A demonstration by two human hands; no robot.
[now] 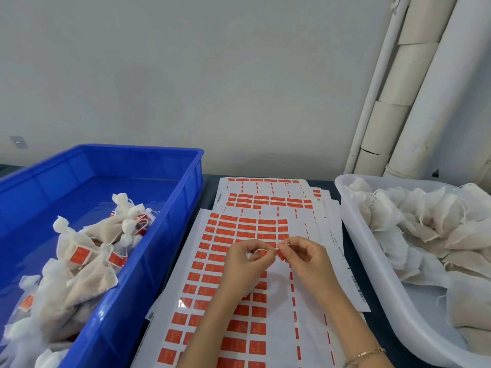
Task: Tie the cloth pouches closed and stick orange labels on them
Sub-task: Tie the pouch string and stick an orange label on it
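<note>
Orange label [280, 254], one, pinched: left hand [247, 257], right hand [305, 254].

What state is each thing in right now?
left grip: pinching the string
right grip: pinching the orange label
orange label: off its sheet, held at the string
top label sheet: partly peeled, right columns mostly bare
blue bin: holds tied pouches, labelled
white tub: holds unlabelled pouches, strings loose
</note>
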